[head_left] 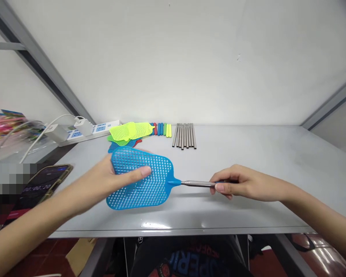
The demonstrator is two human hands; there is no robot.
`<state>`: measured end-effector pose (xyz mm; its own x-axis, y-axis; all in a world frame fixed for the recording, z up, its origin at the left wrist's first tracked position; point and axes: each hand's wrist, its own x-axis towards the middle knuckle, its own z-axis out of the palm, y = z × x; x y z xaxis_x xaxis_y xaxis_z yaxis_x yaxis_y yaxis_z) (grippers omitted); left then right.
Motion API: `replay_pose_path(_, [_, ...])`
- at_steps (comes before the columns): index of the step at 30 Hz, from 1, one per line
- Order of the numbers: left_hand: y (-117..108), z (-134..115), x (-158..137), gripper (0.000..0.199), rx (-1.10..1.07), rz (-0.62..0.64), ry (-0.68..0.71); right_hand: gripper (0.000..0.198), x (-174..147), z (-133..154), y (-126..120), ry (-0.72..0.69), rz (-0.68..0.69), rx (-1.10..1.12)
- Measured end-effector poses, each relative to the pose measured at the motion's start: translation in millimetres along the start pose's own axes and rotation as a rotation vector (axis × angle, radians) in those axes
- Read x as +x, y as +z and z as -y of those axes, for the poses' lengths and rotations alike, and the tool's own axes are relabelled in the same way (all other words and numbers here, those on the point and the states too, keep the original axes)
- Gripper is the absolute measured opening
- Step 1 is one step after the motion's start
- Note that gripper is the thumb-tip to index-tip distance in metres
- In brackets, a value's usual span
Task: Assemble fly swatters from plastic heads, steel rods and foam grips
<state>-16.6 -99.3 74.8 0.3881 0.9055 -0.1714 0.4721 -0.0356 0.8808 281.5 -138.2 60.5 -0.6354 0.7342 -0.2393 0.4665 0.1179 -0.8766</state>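
Now the left hand (103, 181) grips the blue perforated plastic swatter head (141, 179), thumb across its mesh. The right hand (242, 182) has its fingers (220, 187) pinched closed on the thin metal rod (197, 184) above the grey tabletop (262, 154).

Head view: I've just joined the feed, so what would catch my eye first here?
The blue fly swatter at the middle of the grey table: the left hand grips its mesh head, and the fingers of the right hand pinch its metal shaft. Behind it, by the wall, lie yellow-green swatter heads, coloured grips and a row of metal rods.
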Motion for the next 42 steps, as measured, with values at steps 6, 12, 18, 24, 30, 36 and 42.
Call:
replay_pose_path(6, [23.9, 4.6, -8.1, 0.021, -0.32, -0.046, -0.164, 0.029, 1.7, 2.5, 2.1, 0.03, 0.047, 0.018])
replay_pose_path(12, [31.6, 11.1, -5.6, 0.024, -0.345, -0.101, -0.173, 0.029, 11.6, -7.9, 2.1, 0.041, 0.058, 0.015])
replay_pose_path(18, [35.7, 25.1, 19.8, 0.03, -0.193, -0.118, -0.015, 0.032, 29.7, -23.3, -4.3, 0.059, 0.107, -0.019])
replay_pose_path(24, [35.9, 27.3, 45.1, 0.062, 0.545, -0.685, 0.712, 0.04, 45.7, -30.3, -17.8, 0.172, 0.093, 0.153])
replay_pose_path(30, [67.2, 14.1, 56.6, 0.027, 0.951, 0.015, 0.84, 0.036, 65.5, -39.5, -20.3, 0.103, 0.112, 0.184])
replay_pose_path(36, [77.4, 34.2, 86.8, 0.031, 0.956, 0.074, 0.797, 0.033, 67.2, -59.9, -26.5, 0.083, 0.109, 0.318])
replay_pose_path(42, [76.8, 39.3, 79.6, 0.031, 0.884, 0.082, 0.795, 0.036, 61.2, -66.5, -29.8, 0.076, 0.067, 0.411])
